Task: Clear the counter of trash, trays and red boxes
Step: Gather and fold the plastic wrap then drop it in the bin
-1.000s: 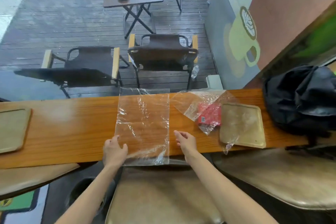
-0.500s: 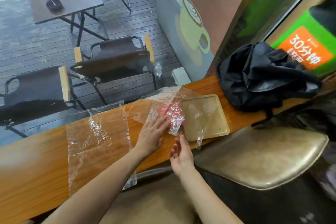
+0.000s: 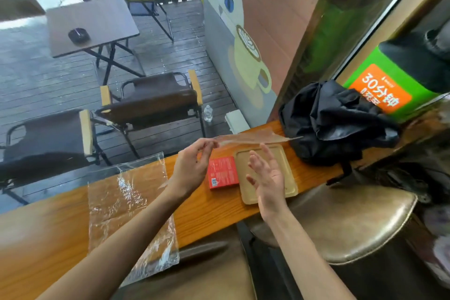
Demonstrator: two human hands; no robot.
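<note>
My left hand (image 3: 192, 168) pinches a clear plastic wrapper (image 3: 255, 138) and holds it stretched flat in the air above the counter. Under it, a red box (image 3: 222, 172) lies uncovered on the wooden counter (image 3: 219, 209), right beside a tan tray (image 3: 288, 173). My right hand (image 3: 266, 178) hovers open over the tray, fingers spread, holding nothing. A second clear plastic sheet (image 3: 126, 202) lies flat on the counter to the left, partly under my left forearm and hanging over the front edge.
A black bag (image 3: 338, 122) sits on the counter's right end, close to the tray. A brown padded stool (image 3: 345, 224) stands below the counter at right. Beyond the counter are two folding chairs (image 3: 151, 102) and a small table on a wet deck.
My left hand has lifted the crumpled wrapper off the red box and tray, leaving the box bare. My right hand rose from the counter edge to above the tray.
</note>
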